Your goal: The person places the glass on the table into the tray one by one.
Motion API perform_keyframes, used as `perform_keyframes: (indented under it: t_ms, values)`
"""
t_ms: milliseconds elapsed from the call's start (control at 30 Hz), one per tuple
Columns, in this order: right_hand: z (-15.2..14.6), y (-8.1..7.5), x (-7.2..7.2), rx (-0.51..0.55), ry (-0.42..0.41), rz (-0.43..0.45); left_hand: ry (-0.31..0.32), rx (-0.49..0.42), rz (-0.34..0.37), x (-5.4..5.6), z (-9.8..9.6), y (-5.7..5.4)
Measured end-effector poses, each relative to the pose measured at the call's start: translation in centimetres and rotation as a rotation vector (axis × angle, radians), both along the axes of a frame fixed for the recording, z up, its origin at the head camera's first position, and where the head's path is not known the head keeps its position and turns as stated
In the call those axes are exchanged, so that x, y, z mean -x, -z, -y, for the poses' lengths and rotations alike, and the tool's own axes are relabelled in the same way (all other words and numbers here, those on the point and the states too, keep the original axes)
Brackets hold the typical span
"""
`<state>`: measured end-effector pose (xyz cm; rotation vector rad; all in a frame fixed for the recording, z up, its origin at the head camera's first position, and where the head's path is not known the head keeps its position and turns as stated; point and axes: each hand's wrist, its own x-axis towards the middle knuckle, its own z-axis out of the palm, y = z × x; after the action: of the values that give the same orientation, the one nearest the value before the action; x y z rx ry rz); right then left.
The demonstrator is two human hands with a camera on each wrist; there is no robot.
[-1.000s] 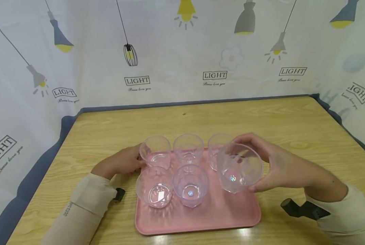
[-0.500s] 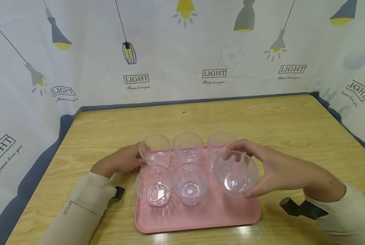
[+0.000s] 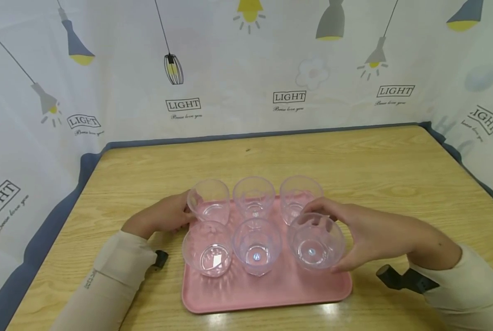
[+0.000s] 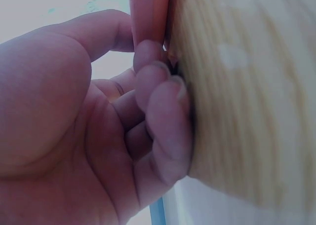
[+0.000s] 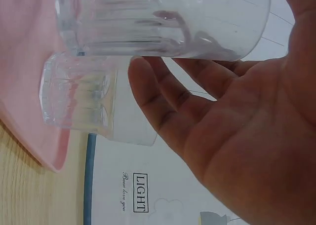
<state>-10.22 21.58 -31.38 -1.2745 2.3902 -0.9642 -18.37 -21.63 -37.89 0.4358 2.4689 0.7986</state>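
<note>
My right hand (image 3: 368, 234) holds a clear plastic cup (image 3: 317, 250) upright over the front right of a pink tray (image 3: 300, 292), thumb on the near side, fingers behind. In the right wrist view the fluted base of the held cup (image 5: 163, 30) lies close to the tray; whether it touches, I cannot tell. At the tray's back left, my left hand (image 3: 167, 214) pinches the edge. The left wrist view shows the thumb over the tray rim (image 4: 149, 15) and the other fingers curled at the table surface.
Three similar cups line the tray's back, including a back-right cup (image 3: 301, 202) close to my right fingers. Beside the held cup stand a middle cup (image 3: 257, 250) and a front-left cup (image 3: 209, 250). A patterned curtain (image 3: 238, 69) borders the wooden table (image 3: 246, 158).
My right hand has lowered the cup toward the tray's front right, moving slightly left and nearer to me. The left hand stays on the tray edge.
</note>
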Motion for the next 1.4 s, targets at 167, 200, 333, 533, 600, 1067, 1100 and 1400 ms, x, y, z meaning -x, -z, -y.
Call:
perform_keyframes:
  t_ms: [167,200,333,533,600,1067,1100,1400]
  values:
    - [0.16,0.25,0.11,-0.003,-0.014,0.01,0.001,-0.005,0.004,-0.04,-0.03,-0.08]
    - [0.19,0.3,0.15,0.001,-0.02,0.015,0.001,-0.006,0.004,-0.06,-0.03,-0.09]
    - [0.31,0.49,0.23,-0.003,-0.027,0.048,-0.003,0.001,0.001,-0.11,-0.05,-0.11]
    - [0.38,0.71,0.31,-0.019,-0.021,0.073,-0.004,0.002,0.0,-0.13,-0.05,-0.13]
    - [0.35,0.79,0.31,-0.021,-0.022,0.076,-0.002,0.0,-0.001,-0.13,-0.05,-0.12]
    - [0.18,0.95,0.28,-0.045,-0.027,0.125,-0.005,0.014,0.0,-0.03,-0.11,-0.06]
    - [0.16,0.96,0.29,-0.049,-0.024,0.129,-0.006,0.018,-0.001,-0.02,-0.11,-0.06]
    - [0.05,1.02,0.37,-0.073,-0.031,0.137,-0.006,0.022,0.004,0.08,-0.05,0.05]
